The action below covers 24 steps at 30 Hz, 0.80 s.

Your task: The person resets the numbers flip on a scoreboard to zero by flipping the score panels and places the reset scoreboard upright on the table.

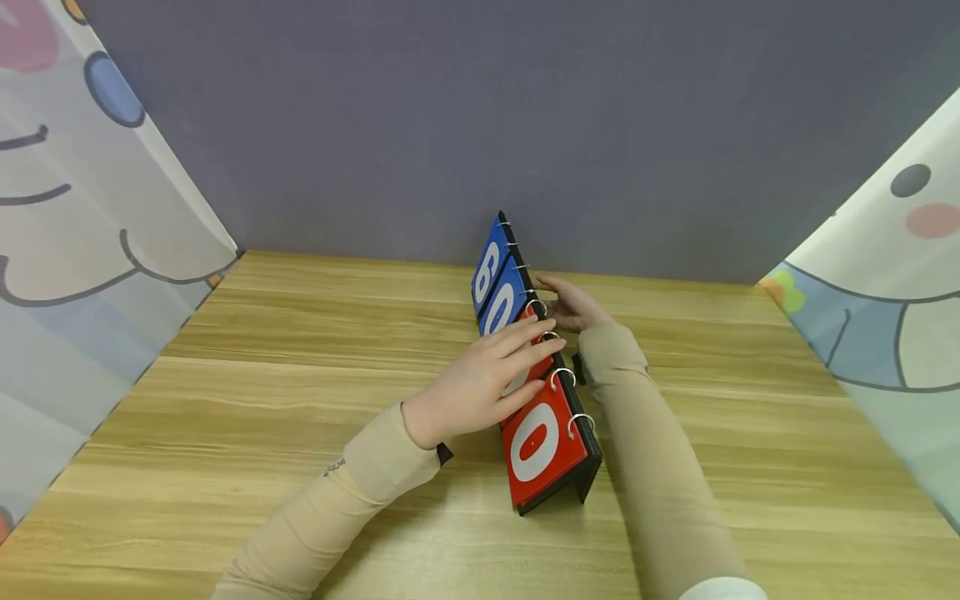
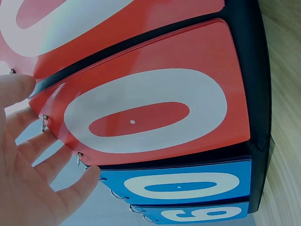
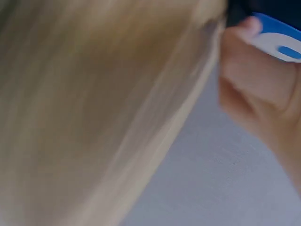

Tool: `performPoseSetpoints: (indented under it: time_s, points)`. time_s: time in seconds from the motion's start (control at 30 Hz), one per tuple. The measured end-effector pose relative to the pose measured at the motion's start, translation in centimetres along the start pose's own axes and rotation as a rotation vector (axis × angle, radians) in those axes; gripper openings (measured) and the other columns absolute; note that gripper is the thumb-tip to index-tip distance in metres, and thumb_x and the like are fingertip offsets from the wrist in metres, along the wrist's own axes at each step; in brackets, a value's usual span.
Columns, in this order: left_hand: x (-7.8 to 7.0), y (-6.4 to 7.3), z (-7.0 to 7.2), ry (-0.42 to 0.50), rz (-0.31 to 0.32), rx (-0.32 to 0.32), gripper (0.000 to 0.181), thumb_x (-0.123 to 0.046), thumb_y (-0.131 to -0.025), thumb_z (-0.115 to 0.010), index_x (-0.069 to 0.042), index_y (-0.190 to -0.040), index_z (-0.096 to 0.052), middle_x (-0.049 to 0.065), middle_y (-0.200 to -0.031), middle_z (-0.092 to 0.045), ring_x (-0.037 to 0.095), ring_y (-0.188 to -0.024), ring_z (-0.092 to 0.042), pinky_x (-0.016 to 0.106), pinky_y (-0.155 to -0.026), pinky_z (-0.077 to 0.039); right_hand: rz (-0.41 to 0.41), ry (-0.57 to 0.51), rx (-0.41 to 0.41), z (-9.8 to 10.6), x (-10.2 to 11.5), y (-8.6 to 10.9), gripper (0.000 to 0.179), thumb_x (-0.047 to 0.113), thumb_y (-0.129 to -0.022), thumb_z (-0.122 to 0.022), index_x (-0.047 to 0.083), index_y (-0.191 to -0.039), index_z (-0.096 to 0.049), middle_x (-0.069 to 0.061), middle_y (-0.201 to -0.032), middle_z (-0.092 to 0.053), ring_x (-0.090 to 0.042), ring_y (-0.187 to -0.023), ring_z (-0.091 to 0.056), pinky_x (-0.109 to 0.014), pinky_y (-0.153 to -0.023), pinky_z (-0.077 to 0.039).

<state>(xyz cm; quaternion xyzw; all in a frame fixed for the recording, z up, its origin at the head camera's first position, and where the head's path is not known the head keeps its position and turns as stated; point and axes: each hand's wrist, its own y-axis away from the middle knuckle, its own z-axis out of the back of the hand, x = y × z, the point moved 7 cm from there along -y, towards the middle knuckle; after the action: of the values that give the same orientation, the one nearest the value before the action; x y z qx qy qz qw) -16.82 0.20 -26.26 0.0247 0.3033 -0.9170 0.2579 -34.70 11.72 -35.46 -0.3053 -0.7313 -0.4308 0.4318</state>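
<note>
A black tabletop flip scoreboard (image 1: 591, 457) stands tent-like on the table, its number side turned left. Silver rings along the top edge hold two red cards showing 0, the nearest red card (image 1: 534, 442) lying closest to me. Beyond them are a blue 0 card (image 2: 188, 184) and a blue card (image 1: 489, 265) with a 6 or 9. My left hand (image 1: 483, 379) lies across the top edge by the rings, its fingers spread and fairly straight. Behind the board, my right hand (image 1: 576, 308) is partly hidden. It is blurred in the right wrist view, near a blue card (image 3: 282, 44); its grip is unclear.
The scoreboard stands on a light wood-grain table (image 1: 225, 417). A grey-purple partition (image 1: 375, 125) rises at the table's far edge. Cartoon-printed curtains flank it, one curtain (image 1: 67, 250) at left and another curtain (image 1: 892, 275) at right.
</note>
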Motion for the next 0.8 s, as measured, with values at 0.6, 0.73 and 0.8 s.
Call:
performPoseSetpoints:
  time_s: [0.6, 0.73, 0.8]
  points:
    - [0.12, -0.06, -0.17, 0.003, -0.008, -0.004, 0.042, -0.021, -0.094, -0.058, -0.009, -0.134, -0.052, 0.011, -0.146, -0.042, 0.024, -0.137, -0.037, 0.039, -0.113, -0.030, 0.018, 0.359, -0.048, 0.41, -0.62, -0.99, 0.033, 0.033, -0.103, -0.030, 0.009, -0.108, -0.053, 0.006, -0.084, -0.059, -0.006, -0.072, -0.059, -0.018, -0.066, -0.050]
    - [0.15, -0.03, -0.24, 0.003, -0.005, 0.002, 0.042, -0.022, -0.094, -0.058, -0.009, -0.135, -0.052, 0.011, -0.147, -0.041, 0.024, -0.138, -0.036, 0.039, -0.113, -0.029, 0.021, 0.300, -0.040, 0.22, -0.69, -1.12, 0.035, 0.034, -0.103, -0.030, 0.009, -0.116, -0.050, 0.006, -0.085, -0.059, -0.006, -0.072, -0.059, -0.019, -0.065, -0.050]
    - [0.14, -0.02, -0.25, 0.002, -0.004, 0.007, 0.043, -0.022, -0.095, -0.057, -0.009, -0.135, -0.051, 0.011, -0.147, -0.040, 0.024, -0.138, -0.035, 0.039, -0.113, -0.029, 0.011, 0.267, -0.047, 0.20, -0.74, -1.13, 0.039, 0.036, -0.102, -0.031, 0.009, -0.124, -0.046, 0.004, -0.091, -0.058, -0.007, -0.075, -0.060, -0.019, -0.067, -0.051]
